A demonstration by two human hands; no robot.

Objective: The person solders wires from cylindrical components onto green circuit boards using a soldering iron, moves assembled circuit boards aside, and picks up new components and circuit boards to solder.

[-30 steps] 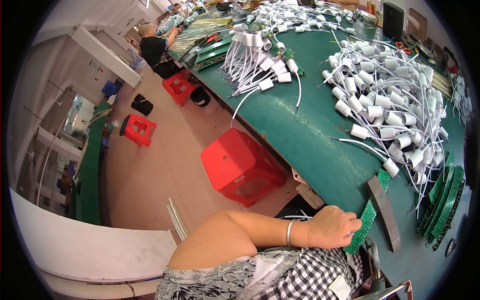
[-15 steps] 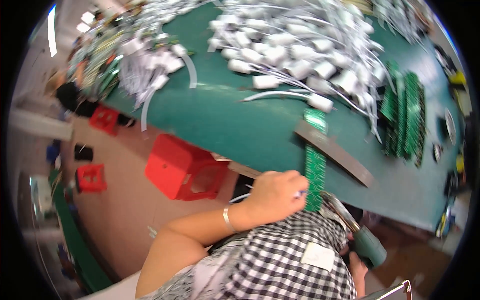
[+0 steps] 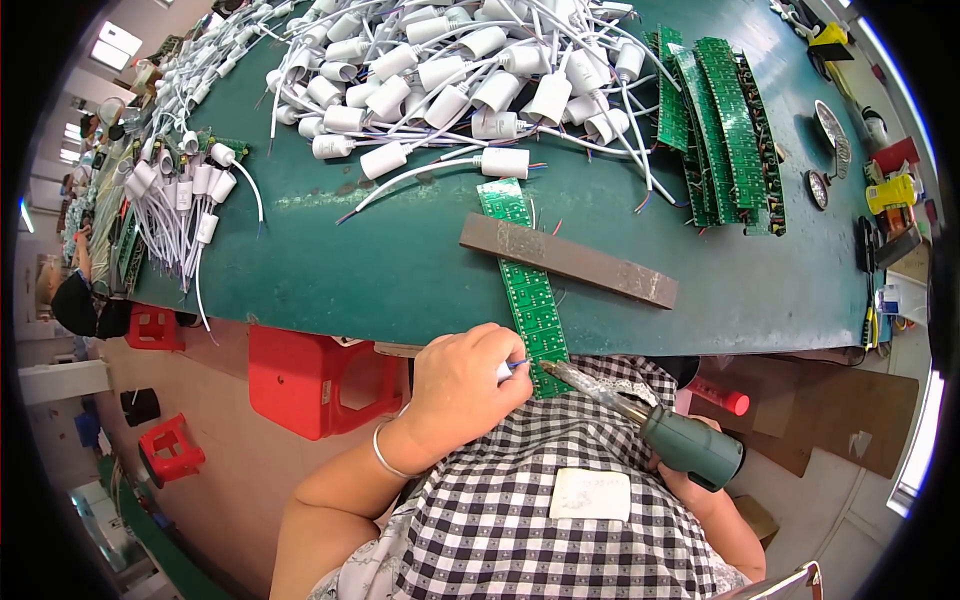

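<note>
A long green circuit board strip (image 3: 538, 312) lies over the table's near edge, its near end reaching above my lap. Across it rests a brown metal bar (image 3: 570, 261). My left hand (image 3: 465, 385) is closed beside the strip's near end, pinching a white cable (image 3: 505, 371) whose thin blue wire end points at the board. Most of that cable is hidden in the hand. My right hand (image 3: 690, 485) is wrapped round the dark green handle of a soldering iron (image 3: 690, 447), partly hidden behind it. The iron's tip meets or nearly meets the board near the wire.
White lamp sockets with cables (image 3: 440, 75) are heaped on the green table (image 3: 350, 270). More stripped circuit boards (image 3: 720, 135) stand at the right. A smaller socket bunch (image 3: 180, 195) lies at the left. A red stool (image 3: 310, 385) stands below the table edge.
The view has turned, so the table scene sits further left and higher. The soldering iron's tip has come from the strip's right side over its near end, close to the wire.
</note>
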